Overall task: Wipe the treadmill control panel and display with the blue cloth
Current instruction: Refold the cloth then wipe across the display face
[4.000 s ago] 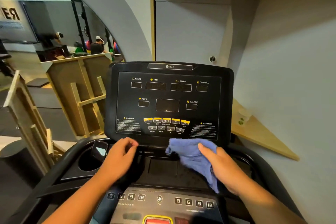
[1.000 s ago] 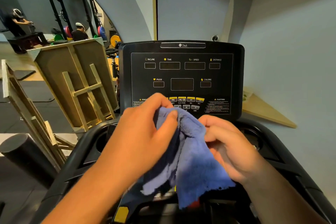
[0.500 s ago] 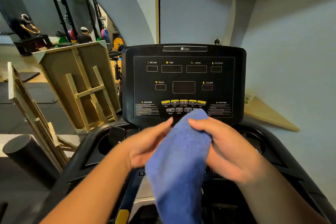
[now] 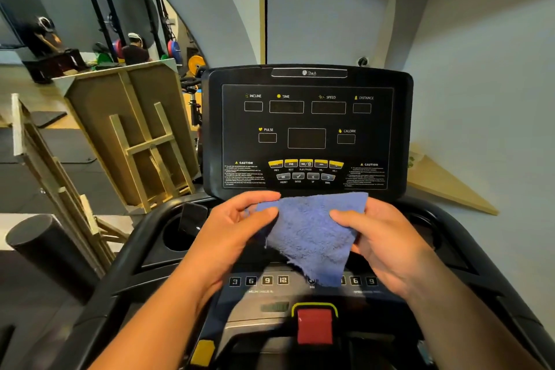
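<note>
Just below the treadmill's display (image 4: 307,129), both hands have the blue cloth (image 4: 312,231) stretched out in the air: left hand (image 4: 237,234) pinching its left edge, right hand (image 4: 381,237) pinching the right. It's not touching the display or the near control panel (image 4: 264,282), so I'd guess the wiping's still left.

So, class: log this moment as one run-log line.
left hand: pinches blue cloth | right hand: pinches cloth | cloth: off display
</note>
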